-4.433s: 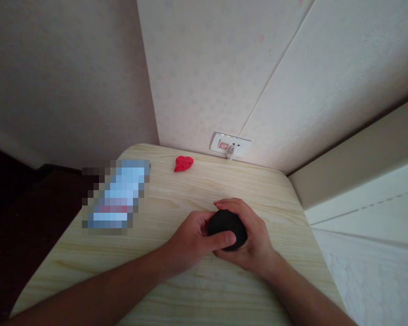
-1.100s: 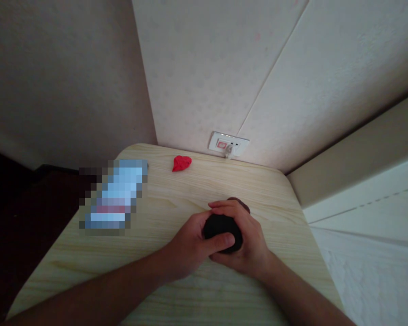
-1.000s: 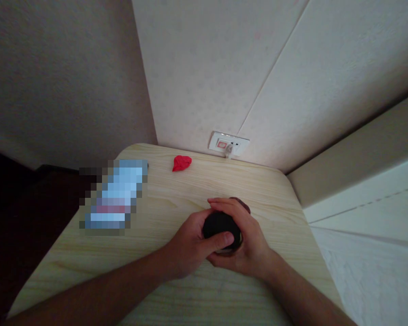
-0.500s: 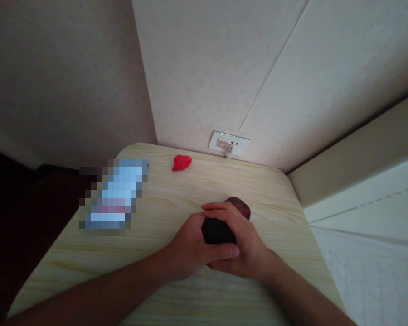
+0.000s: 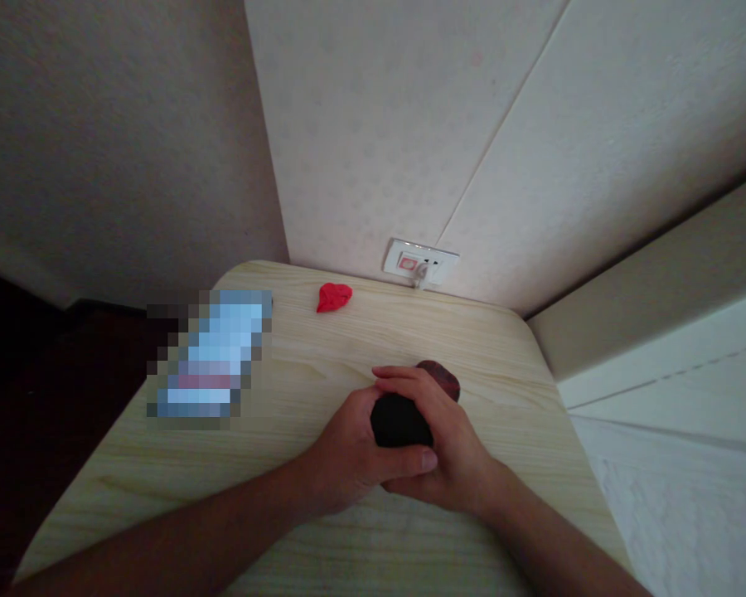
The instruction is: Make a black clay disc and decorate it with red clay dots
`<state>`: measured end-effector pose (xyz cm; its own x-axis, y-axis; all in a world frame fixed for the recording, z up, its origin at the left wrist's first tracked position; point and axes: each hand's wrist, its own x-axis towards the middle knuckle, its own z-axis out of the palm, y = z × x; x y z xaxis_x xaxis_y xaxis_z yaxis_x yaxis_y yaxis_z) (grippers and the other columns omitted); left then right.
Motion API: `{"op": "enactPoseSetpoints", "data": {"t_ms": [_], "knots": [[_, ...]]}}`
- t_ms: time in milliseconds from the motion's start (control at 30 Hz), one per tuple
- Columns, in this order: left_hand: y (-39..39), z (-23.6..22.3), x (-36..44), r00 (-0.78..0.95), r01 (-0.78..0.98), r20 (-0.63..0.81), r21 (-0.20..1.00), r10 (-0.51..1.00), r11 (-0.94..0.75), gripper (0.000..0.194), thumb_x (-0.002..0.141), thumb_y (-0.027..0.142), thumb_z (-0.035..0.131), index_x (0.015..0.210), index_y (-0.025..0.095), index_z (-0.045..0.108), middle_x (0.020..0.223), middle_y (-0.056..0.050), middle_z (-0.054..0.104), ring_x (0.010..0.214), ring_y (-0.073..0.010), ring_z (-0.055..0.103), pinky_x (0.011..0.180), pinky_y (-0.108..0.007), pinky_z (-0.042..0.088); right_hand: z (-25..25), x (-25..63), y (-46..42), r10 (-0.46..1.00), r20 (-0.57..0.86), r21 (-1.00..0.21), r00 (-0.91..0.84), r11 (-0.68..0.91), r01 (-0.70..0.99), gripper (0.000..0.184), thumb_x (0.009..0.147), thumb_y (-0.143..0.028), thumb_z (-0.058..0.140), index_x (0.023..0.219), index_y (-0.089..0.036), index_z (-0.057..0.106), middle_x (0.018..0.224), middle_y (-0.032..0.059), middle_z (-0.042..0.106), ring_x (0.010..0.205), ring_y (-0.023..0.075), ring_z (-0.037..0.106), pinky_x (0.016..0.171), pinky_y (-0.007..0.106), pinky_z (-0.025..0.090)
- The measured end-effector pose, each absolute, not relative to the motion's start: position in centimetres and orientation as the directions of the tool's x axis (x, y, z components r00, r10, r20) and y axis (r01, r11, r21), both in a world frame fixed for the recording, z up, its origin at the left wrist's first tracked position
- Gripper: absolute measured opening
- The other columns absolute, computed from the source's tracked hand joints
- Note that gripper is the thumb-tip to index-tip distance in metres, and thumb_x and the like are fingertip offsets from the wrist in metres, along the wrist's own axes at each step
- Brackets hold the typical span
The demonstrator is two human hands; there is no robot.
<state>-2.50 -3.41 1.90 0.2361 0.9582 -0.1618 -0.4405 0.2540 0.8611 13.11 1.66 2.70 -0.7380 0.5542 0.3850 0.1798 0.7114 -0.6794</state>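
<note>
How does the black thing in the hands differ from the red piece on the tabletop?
The black thing is clasped between the left hand and right hand; the red piece lies untouched on the tabletop. The black thing's visible face looks smooth, while the red piece is crumpled. The black thing also appears larger than the red piece. Both look plain-coloured where visible.
</note>
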Motion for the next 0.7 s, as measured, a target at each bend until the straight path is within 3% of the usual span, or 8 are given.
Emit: {"op": "enactPoseSetpoints", "data": {"t_ms": [267, 400, 533, 700], "knots": [[-3.21, 1.68, -2.5, 0.298, -0.485, -0.113, 0.837, 0.948, 0.253, 0.047, 0.065, 0.028, 0.09, 0.107, 0.015, 0.071, 0.104, -0.006, 0.075, 0.102, -0.0273, 0.069, 0.088, -0.037, 0.054, 2.74, 13.01, 1.66, 0.561, 0.494, -0.641, -0.664, 0.751, 0.158, 0.057, 0.076, -0.037, 0.081, 0.126, -0.026, 0.056, 0.123, 0.0116, 0.069, 0.112, 0.0313, 0.067, 0.094, 0.048, 0.056], [-3.03, 1.57, -2.52, 0.237, -0.46, -0.164, 0.849, 0.958, 0.259, 0.046, 0.069, 0.03, 0.088, 0.108, 0.013, 0.07, 0.101, -0.007, 0.075, 0.097, -0.0243, 0.067, 0.086, -0.034, 0.053, 2.94, 13.11, 1.61, 0.612, 0.477, -0.648, -0.631, 0.73, 0.217, 0.069, 0.07, -0.026, 0.081, 0.133, -0.025, 0.053, 0.125, 0.0118, 0.067, 0.114, 0.0308, 0.065, 0.095, 0.046, 0.055], [-3.04, 1.58, -2.69, 0.236, -0.437, -0.108, 0.876, 0.966, 0.205, 0.043, 0.073, 0.028, 0.085, 0.11, 0.013, 0.069, 0.101, -0.006, 0.074, 0.094, -0.0226, 0.066, 0.083, -0.032, 0.053, 3.23, 13.18, 1.72, 0.611, 0.418, -0.667, -0.672, 0.709, 0.229, 0.084, 0.066, -0.025, 0.082, 0.142, -0.024, 0.048, 0.132, 0.0128, 0.063, 0.119, 0.031, 0.062, 0.1, 0.046, 0.054], [-3.23, 1.8, -2.89, 0.3, -0.412, -0.032, 0.897, 0.954, 0.159, 0.034, 0.073, 0.025, 0.084, 0.103, 0.016, 0.071, 0.096, -0.003, 0.073, 0.091, -0.0217, 0.066, 0.078, -0.031, 0.053, 3.04, 13.19, 1.81, 0.558, 0.416, -0.672, -0.718, 0.721, 0.171, 0.072, 0.068, -0.029, 0.083, 0.133, -0.025, 0.053, 0.131, 0.0118, 0.065, 0.12, 0.0317, 0.063, 0.1, 0.047, 0.053]]}}
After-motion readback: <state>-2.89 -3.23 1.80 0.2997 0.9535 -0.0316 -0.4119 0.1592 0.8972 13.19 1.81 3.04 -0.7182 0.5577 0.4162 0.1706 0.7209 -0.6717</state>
